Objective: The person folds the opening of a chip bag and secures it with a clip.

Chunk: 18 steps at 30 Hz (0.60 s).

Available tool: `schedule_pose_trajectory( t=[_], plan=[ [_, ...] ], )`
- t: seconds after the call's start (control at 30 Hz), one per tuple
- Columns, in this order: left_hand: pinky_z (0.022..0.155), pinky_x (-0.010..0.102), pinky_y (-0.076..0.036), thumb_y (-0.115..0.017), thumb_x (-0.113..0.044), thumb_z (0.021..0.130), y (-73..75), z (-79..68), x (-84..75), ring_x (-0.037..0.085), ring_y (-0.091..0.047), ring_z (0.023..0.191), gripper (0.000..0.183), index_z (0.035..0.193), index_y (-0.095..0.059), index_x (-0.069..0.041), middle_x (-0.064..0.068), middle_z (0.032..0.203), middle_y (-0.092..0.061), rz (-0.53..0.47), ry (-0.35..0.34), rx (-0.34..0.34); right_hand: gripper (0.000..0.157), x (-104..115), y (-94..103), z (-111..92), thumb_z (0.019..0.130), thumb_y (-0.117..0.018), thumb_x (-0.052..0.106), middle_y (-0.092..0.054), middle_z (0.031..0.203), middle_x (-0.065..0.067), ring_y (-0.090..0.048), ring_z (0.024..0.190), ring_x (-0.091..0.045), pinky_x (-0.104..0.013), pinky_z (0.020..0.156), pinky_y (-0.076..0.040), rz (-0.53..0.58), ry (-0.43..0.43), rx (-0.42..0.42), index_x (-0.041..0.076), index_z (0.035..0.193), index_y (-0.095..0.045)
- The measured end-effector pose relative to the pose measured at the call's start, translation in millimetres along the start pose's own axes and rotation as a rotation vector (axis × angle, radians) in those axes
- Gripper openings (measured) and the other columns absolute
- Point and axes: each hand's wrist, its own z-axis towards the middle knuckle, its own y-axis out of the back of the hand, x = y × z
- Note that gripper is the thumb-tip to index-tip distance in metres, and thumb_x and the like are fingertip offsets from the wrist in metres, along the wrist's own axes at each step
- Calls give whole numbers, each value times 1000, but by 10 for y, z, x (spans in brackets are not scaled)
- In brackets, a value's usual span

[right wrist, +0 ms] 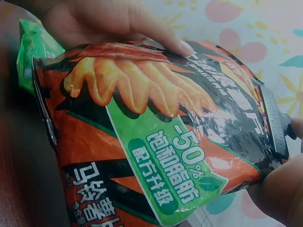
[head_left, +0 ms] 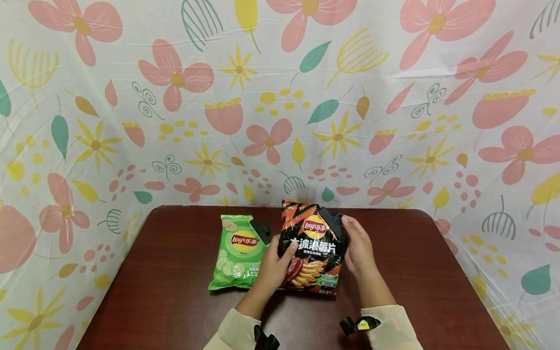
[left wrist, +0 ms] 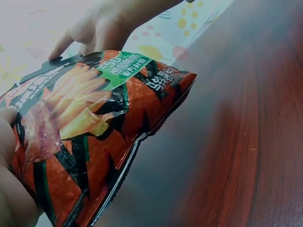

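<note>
A black and orange bag of potato chips [head_left: 312, 253] is held up over the table, its printed front facing me. My left hand [head_left: 275, 265] grips its left edge, thumb [right wrist: 182, 47] across the front. A black bag clip [head_left: 332, 223] sits slanted across the bag's upper right corner; its handle also shows in the right wrist view. At that corner my right hand [head_left: 359, 248] pinches the clip, with finger and thumb on either side of the handle. Left of the bag lies a green chip bag [head_left: 236, 253], with another black clip [head_left: 261, 231] across its upper right corner.
Both bags are at the middle of a dark reddish-brown wooden table [head_left: 166, 272] with rounded far corners. Behind and at the sides hangs a white cloth [head_left: 271, 180] with flower and leaf prints. Black straps [head_left: 264, 339] circle both sleeves.
</note>
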Motion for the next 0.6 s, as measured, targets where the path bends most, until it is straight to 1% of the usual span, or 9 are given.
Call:
schedule_pose_trajectory(
  t=[0.17, 0.23, 0.3, 0.47, 0.53, 0.6],
  plan=[
    [96, 41, -52, -59, -51, 100, -24, 7, 23, 19, -66, 110, 45, 132, -58, -20, 6, 121, -70, 12, -3, -43, 17, -34, 5, 6, 107, -52, 30, -67, 103, 6, -64, 88, -6, -21, 77, -55, 8, -15, -8, 20, 107, -66],
    [97, 41, -52, -59, -50, 99, -29, 12, 27, 18, -65, 111, 44, 131, -58, -20, 6, 120, -70, 7, 2, -55, 17, -54, 9, 3, 107, -51, 29, -66, 105, 7, -64, 89, -6, -21, 77, -55, 1, -26, -6, 20, 112, -65],
    [97, 41, -51, -60, -49, 99, -31, 16, 26, 19, -65, 111, 43, 130, -59, -20, 6, 119, -70, -5, 5, -63, 20, -76, 15, -6, 107, -51, 29, -66, 107, 7, -64, 91, -6, -21, 80, -55, -15, -47, -2, 19, 120, -61],
    [97, 41, -51, -61, -47, 99, -31, 23, 27, 20, -65, 111, 41, 129, -60, -19, 6, 119, -70, -35, 22, -79, 43, -124, 35, -46, 107, -51, 31, -62, 116, 7, -60, 104, -4, -19, 90, -52, -109, -112, 4, 13, 146, -43],
    [98, 42, -51, -61, -47, 100, -32, 26, 24, 21, -65, 112, 42, 130, -60, -18, 7, 120, -70, -46, 30, -86, 52, -138, 47, -67, 107, -52, 32, -55, 125, 7, -54, 113, -2, -17, 95, -46, -176, -136, 10, 11, 152, -38],
    [99, 42, -51, -60, -48, 100, -33, 31, 22, 21, -65, 113, 43, 130, -59, -18, 8, 121, -69, -57, 39, -95, 55, -157, 67, -90, 106, -53, 33, -50, 130, 5, -50, 117, -4, -17, 98, -42, -247, -163, 28, 9, 154, -36]
  ],
)
